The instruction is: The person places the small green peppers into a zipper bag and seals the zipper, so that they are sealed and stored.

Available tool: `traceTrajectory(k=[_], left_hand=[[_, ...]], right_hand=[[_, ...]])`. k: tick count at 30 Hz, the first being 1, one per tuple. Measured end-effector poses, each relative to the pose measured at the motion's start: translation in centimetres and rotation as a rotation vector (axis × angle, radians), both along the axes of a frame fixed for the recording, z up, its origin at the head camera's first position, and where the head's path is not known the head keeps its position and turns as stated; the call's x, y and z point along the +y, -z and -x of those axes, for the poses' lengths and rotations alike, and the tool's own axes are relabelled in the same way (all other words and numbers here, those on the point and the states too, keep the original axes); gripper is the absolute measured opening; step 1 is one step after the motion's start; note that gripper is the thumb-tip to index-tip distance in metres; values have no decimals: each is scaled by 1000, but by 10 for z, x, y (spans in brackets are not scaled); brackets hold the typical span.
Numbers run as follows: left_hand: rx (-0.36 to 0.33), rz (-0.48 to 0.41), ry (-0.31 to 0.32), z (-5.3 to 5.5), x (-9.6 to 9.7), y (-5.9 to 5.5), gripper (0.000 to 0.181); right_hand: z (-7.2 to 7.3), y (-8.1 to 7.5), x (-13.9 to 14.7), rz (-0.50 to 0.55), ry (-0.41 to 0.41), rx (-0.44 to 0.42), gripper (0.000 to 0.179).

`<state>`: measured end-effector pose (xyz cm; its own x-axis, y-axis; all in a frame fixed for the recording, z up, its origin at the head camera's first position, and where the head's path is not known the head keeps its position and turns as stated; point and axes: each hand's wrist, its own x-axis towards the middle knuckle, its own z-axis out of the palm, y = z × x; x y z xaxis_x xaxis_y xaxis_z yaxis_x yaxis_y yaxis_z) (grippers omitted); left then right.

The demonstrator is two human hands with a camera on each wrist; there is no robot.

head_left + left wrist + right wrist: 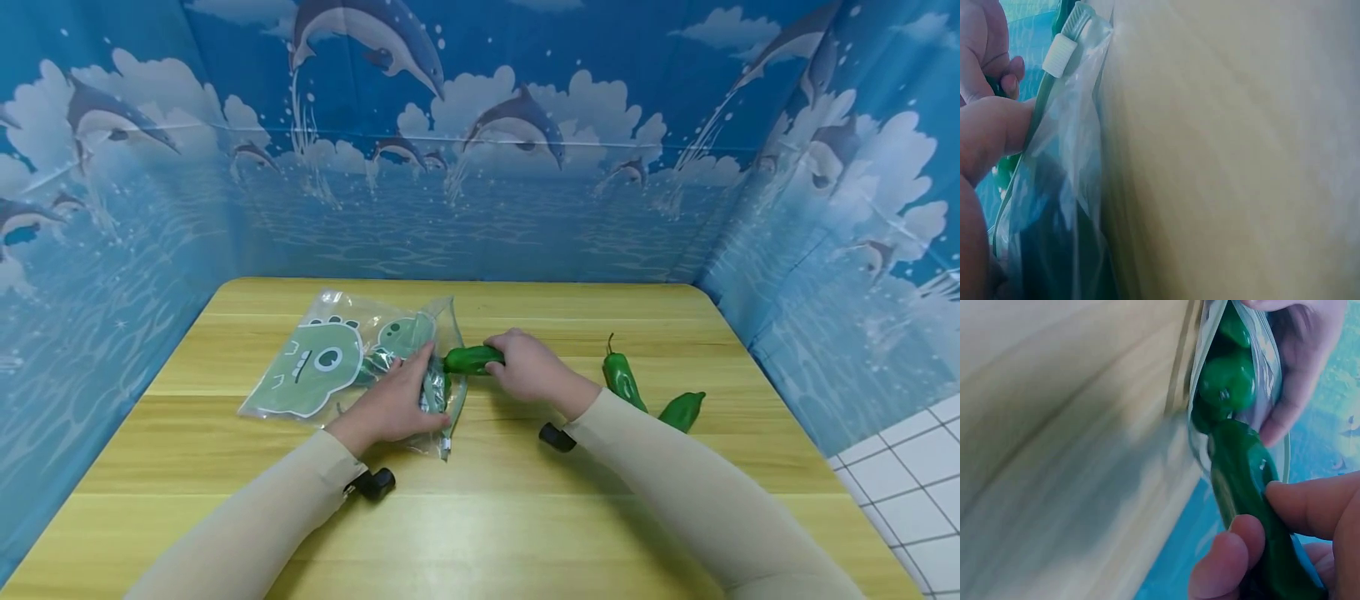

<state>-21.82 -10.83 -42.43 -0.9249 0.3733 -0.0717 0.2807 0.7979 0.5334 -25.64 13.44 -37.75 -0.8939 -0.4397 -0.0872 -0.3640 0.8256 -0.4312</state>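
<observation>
A clear zip bag [262, 400] printed with green cartoon monsters lies on the left half of the table, its mouth facing right. My left hand [393, 400] grips the bag at the mouth edge, the thumb by the zip strip with its white slider [1060, 55]. Between thumb and fingers, my right hand [532, 371] holds a long green pepper [1244, 469] whose far end is at the gaping mouth. Inside the bag, several other green peppers [1229, 381] show, partly hidden by the print and my left hand.
Two loose green peppers lie right of my right hand, one with a long stem [621, 377] and one partly behind the sleeve [682, 411]. The wooden table [480, 533] is bordered by a dolphin-print curtain [480, 225]. White floor tiles [915, 467] show at right.
</observation>
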Motion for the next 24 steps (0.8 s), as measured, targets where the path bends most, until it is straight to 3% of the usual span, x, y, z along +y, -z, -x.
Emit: traceTrajectory(k=[14, 24], left_hand=[[-2, 12, -1, 1, 1, -1, 125], [-11, 4, 9, 1, 1, -1, 124]], right_hand=[[3, 11, -15, 16, -23, 18, 47], [5, 18, -23, 25, -52, -37, 51]])
